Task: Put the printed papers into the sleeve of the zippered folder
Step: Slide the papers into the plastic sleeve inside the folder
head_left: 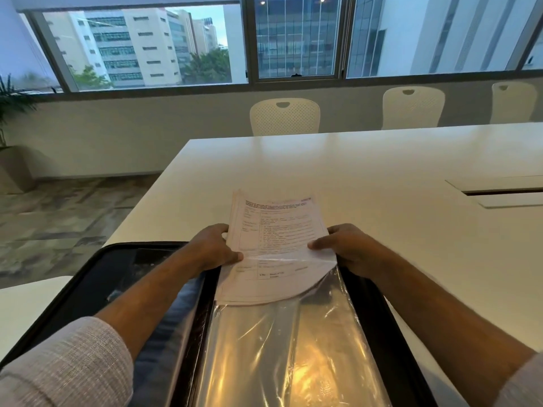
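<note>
A stack of printed papers (pixel 279 227) lies partway inside the clear plastic sleeve (pixel 288 348) of a black zippered folder (pixel 117 277) that lies open on the white table. The lower end of the papers sits under the sleeve's film, and the upper end sticks out over the table. My left hand (pixel 214 248) pinches the papers' left edge, thumb on top. My right hand (pixel 349 248) holds the right edge, thumb on the sheet. The sleeve shines with a yellow reflection.
The white table (pixel 382 177) stretches ahead and to the right, with a cable slot (pixel 499 192) at the right. White chairs (pixel 284 116) stand at its far side under the windows. The table's left edge drops to a patterned floor, with a potted plant (pixel 11 113) at the far left.
</note>
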Demonstrator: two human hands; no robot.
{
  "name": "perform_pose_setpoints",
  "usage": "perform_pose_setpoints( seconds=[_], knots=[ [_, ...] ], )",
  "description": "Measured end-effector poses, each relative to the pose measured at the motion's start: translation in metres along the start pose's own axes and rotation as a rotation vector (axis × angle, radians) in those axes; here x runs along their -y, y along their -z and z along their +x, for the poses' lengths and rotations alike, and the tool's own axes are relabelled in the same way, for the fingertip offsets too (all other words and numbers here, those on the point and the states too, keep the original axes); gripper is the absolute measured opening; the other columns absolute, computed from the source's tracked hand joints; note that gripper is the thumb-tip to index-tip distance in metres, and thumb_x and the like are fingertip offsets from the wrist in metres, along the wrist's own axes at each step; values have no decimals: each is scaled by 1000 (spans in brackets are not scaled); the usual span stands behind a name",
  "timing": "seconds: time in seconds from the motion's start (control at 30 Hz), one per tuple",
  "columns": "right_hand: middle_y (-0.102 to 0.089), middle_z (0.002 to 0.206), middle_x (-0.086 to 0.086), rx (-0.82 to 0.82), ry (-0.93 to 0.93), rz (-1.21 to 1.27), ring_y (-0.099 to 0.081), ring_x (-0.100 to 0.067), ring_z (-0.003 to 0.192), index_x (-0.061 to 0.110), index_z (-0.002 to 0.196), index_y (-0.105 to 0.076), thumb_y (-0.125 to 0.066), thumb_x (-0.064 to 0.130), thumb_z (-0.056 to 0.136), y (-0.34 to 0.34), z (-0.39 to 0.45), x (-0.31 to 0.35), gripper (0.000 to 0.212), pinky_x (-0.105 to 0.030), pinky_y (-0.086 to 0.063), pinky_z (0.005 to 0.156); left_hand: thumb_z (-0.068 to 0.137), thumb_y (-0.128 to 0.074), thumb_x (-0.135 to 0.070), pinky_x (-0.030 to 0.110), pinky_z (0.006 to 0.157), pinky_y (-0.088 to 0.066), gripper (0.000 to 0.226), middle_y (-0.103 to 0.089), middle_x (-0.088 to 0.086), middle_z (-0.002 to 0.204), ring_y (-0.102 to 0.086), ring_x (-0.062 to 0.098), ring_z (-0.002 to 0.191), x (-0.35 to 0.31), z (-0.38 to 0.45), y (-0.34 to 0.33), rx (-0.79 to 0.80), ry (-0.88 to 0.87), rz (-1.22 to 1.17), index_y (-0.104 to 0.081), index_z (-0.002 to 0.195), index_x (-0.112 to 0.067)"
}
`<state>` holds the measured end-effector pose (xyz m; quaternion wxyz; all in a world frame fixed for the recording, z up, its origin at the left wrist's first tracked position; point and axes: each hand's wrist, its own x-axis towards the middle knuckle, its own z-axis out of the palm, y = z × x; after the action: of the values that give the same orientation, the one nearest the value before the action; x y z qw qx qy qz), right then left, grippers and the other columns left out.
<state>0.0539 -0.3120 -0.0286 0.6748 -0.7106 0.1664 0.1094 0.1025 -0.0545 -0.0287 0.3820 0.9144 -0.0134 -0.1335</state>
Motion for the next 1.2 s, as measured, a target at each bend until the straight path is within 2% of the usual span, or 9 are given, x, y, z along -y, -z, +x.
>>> perform_pose_setpoints(
  seconds=[0.27, 0.43, 0.53, 0.63, 0.8, 0.9, 1.0, 1.1, 1.2],
  knots=[
    [-66, 108, -15, 67, 100, 48, -67, -31, 94, 15, 113, -53, -64, -20, 75, 0, 3, -8, 53, -42, -59, 76, 76, -76, 1, 36, 88, -55, 48, -66, 3, 109, -64, 21, 102, 9, 1, 4, 79, 22, -166, -54, 116, -15],
    [-66, 109, -17, 65, 91, 80, -66, -33, 98, 8, 113, -58, -65, -17, 77, 4, 0, -9, 45, -44, -56, 83, 80, -76, -6, 36, 84, -55, 70, -67, 5, 110, -66, 20, 98, 16, 6, 0, -18, 4, -327, -42, 140, -13],
    [-68, 110, -17, 13, 119, 113, -67, -34, 99, 10, 103, -61, -66, -14, 78, 4, -4, -12, 35, -50, -55, 88, 80, -78, -12, 45, 90, -56, 60, -72, 9, 104, -70, 24, 94, 18, 15, -5, -130, -5, -490, -52, 134, -9],
    [-69, 109, -16, -67, 193, 125, -68, -33, 96, 9, 101, -63, -69, -12, 76, -1, -10, -13, 33, -49, -55, 87, 78, -79, -15, 46, 88, -57, 50, -73, 8, 106, -71, 23, 93, 17, 18, -5, -81, -33, -497, -58, 123, -10],
    [-70, 109, -15, -60, 269, 106, -70, -30, 95, 1, 112, -63, -68, -9, 79, -3, -12, -10, 35, -46, -57, 85, 61, -90, -21, 42, 87, -57, 100, -71, 6, 114, -69, 21, 103, 19, 18, 0, 70, -169, -502, -29, 141, -31],
    [-71, 107, -13, -17, 306, 104, -70, -29, 95, 3, 112, -62, -68, -6, 80, -3, -12, -7, 34, -48, -57, 85, 83, -74, -16, 38, 82, -58, 73, -68, 11, 118, -69, 22, 101, 14, 15, -7, -73, -197, -612, -32, 142, -20],
    [-69, 110, -13, 15, 316, 116, -69, -29, 96, 7, 114, -58, -67, -5, 81, -2, -14, -5, 36, -48, -57, 84, 93, -63, -24, 45, 90, -55, 43, -64, 11, 124, -65, 27, 105, 9, 14, -10, -235, -136, -467, -48, 131, -12],
    [-68, 108, -9, 49, 283, 130, -68, -25, 93, 11, 115, -55, -66, -6, 82, -3, -16, -5, 40, -40, -60, 75, 98, -54, -21, 39, 89, -53, 34, -63, 10, 126, -62, 27, 107, 5, 9, -7, -213, -90, -328, -54, 130, -9],
    [-68, 110, -12, 54, 289, 153, -69, -25, 93, 8, 116, -54, -67, -10, 79, -7, -16, -7, 44, -35, -59, 73, 99, -50, -17, 22, 71, -49, 33, -62, 3, 120, -59, 19, 101, 2, 2, -5, -163, -101, -170, -56, 130, -9]
  ],
)
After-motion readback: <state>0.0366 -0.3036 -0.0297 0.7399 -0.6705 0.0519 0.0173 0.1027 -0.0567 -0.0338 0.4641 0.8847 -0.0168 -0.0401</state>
